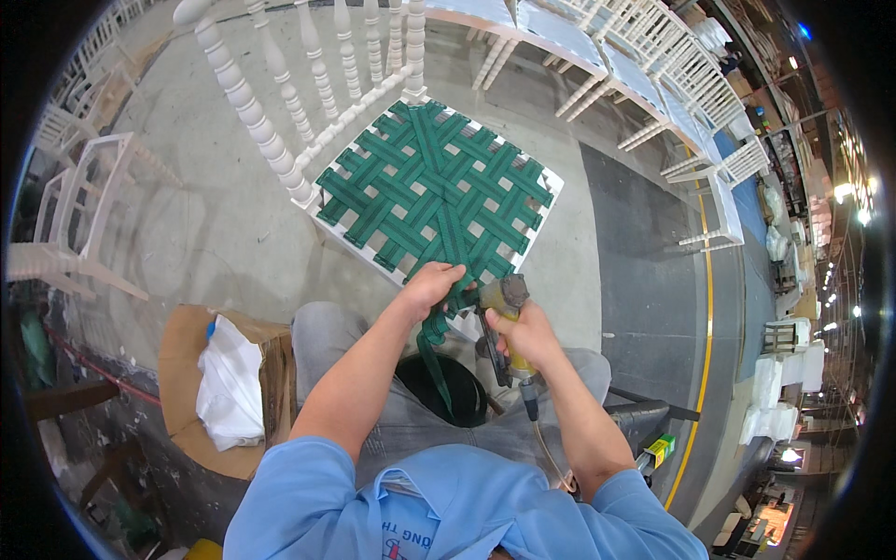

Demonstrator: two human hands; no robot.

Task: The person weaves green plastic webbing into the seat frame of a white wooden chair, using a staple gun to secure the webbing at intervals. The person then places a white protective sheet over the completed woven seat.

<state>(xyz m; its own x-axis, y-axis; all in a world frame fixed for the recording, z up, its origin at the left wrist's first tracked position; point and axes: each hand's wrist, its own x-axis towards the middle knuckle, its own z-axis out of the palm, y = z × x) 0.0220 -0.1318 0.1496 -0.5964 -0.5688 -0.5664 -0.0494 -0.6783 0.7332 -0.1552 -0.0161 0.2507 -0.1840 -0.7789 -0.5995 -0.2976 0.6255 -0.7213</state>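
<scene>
In front of me stands a white chair (245,98) with turned spindles, its seat frame crossed by woven green webbing (373,191). At the seat's near corner my left hand (431,287) is closed on a loose length of green webbing strap (431,343), which hangs down between my knees. My right hand (525,334) grips a yellow pneumatic staple gun (505,295) by its handle. The gun is upright beside the strap, its head close to the near seat corner. Its nose against the frame is hard to make out. An air hose (551,446) trails from its lower end.
A dark round bucket (441,411) is between my legs. Left of me, a cardboard box (187,392) holds a white bag (231,387). Unfinished white chair frames (103,201) stand at the left, and a row of white chairs (644,89) runs along the back right.
</scene>
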